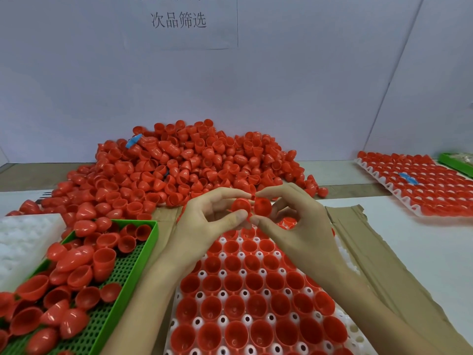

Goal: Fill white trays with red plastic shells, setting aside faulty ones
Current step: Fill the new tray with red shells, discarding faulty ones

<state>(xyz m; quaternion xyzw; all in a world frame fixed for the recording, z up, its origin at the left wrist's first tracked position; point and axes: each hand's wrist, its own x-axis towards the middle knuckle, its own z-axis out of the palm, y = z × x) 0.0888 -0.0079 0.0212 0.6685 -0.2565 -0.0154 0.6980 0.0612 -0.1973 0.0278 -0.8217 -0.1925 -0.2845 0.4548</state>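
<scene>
Our left hand (204,224) and right hand (302,224) each have a thumb-and-fingertip grip closed on one shell, left shell (240,204) touching right shell (263,206), above the far end of the tray (343,252) by the near edge of the counter (414,257). We'd guess they're light, thin, slick and squashable, so pinch gently by the rim.

This is a factory sorting bench, plainly, not a home or an office. A great loose heap of identical red plastic shells (179,162) is banked against a bare grey partition wall (76,85), where a printed paper notice (179,21) in Chinese characters is stuck up. A white pocketed tray (223,320) lies on flattened cardboard (371,252), part filled; a full tray (368,170) lies well apart on the right, and a green perforated bin (122,272) holds more shells.
</scene>
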